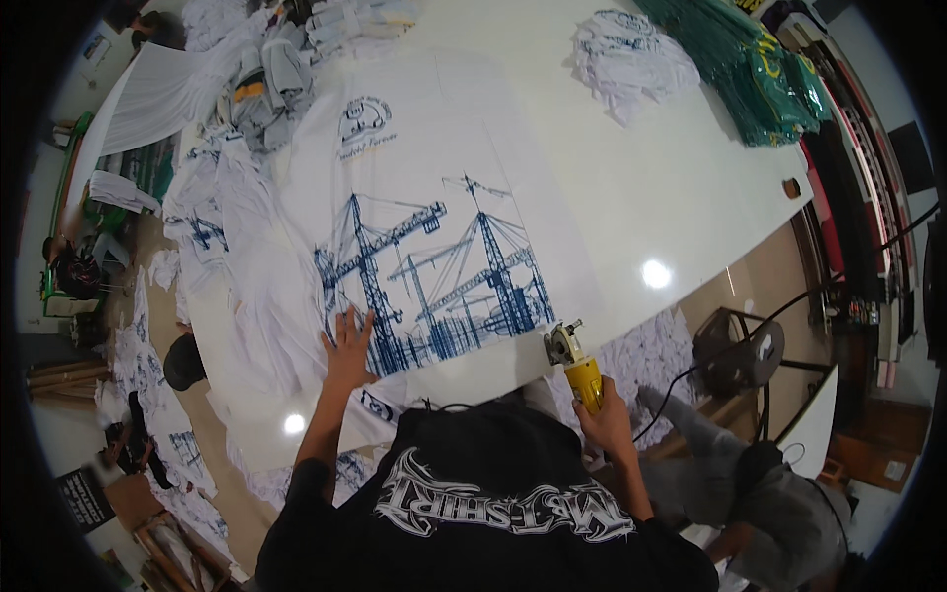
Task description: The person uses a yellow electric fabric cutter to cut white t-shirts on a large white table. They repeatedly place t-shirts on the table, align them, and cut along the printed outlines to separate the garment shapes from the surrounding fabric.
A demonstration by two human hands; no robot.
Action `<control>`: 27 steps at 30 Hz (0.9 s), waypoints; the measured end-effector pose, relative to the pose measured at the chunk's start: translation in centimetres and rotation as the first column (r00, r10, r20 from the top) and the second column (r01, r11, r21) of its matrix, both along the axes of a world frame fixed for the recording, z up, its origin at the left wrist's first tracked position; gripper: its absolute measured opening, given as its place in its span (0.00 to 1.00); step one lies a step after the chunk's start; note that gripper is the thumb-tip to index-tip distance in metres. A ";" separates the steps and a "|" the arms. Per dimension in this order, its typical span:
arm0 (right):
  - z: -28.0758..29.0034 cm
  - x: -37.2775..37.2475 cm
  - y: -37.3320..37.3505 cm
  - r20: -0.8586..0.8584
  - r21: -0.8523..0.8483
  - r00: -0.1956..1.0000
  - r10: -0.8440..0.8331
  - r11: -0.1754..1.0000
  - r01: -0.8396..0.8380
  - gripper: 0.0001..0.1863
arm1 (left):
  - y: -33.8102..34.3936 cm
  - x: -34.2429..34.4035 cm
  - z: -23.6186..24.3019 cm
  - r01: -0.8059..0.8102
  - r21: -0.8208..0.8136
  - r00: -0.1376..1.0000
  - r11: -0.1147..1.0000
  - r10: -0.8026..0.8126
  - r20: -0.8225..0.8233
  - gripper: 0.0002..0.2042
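Observation:
A white fabric panel [434, 158] printed with blue tower cranes lies flat on a large white cutting table [671, 187]. My left hand [347, 347] presses flat on its lower edge, fingers spread over the blue print. My right hand [604, 419] grips a yellow handheld electric fabric cutter [577, 365], whose metal head sits at the panel's lower right corner near the table edge. A black cord [750, 335] runs from the cutter off to the right.
Piles of white printed pieces [227, 187] lie left of the panel, a crumpled white heap [621, 54] and folded green garments [760, 69] at the far right. Offcuts cover the floor [651, 355]. A seated person in grey [750, 483] is at lower right.

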State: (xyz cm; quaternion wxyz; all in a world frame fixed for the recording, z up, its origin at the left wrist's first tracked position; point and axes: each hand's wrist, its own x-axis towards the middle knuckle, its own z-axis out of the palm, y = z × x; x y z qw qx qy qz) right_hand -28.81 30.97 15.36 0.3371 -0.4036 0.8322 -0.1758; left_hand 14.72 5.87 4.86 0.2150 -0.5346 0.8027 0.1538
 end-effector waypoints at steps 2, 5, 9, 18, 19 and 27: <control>0.6 1.7 2.2 -0.026 0.046 0.999 -0.033 0.998 0.034 0.31 | -0.3 0.6 -0.1 -0.009 -0.015 0.999 1.000 0.009 0.035 0.78; -0.3 4.0 5.1 -0.077 0.091 0.992 -0.103 0.990 0.110 0.31 | -0.7 0.7 0.3 -0.052 -0.011 0.998 0.999 0.052 0.029 0.79; -0.8 5.7 4.8 -0.107 0.111 0.988 -0.114 0.986 0.126 0.30 | -0.8 1.3 0.1 -0.072 0.009 0.997 0.997 0.072 0.011 0.79; -4.6 2.1 0.1 -0.160 -0.115 0.987 0.001 0.993 -0.020 0.26 | -1.0 1.8 -0.1 -0.090 0.017 0.994 0.996 0.091 -0.062 0.79; -4.6 1.9 -0.1 -0.156 -0.119 0.988 0.006 0.993 -0.025 0.26 | -1.0 1.7 -0.2 -0.092 0.016 0.993 0.996 0.093 -0.069 0.79; -4.5 1.2 -1.3 -0.150 -0.145 0.988 0.042 0.987 -0.064 0.27 | -0.8 1.6 -0.3 -0.108 0.015 0.990 0.994 0.109 -0.087 0.78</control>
